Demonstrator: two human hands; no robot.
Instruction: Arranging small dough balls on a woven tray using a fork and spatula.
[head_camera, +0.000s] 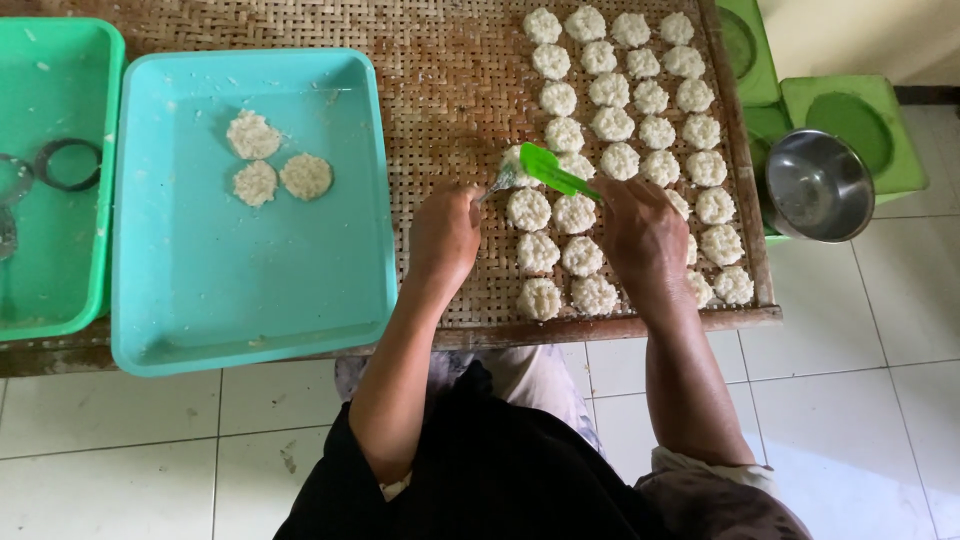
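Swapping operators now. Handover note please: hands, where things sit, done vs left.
Left hand: holds a fork, tines at a rice cake on the woven tray.
Right hand: holds a green spatula, blade at that same cake.
Done: rows of cakes laid on the right part of the woven tray.
Left: three cakes in the turquoise tray; the woven tray's left part is bare.
Steel bowl stands off to the right.
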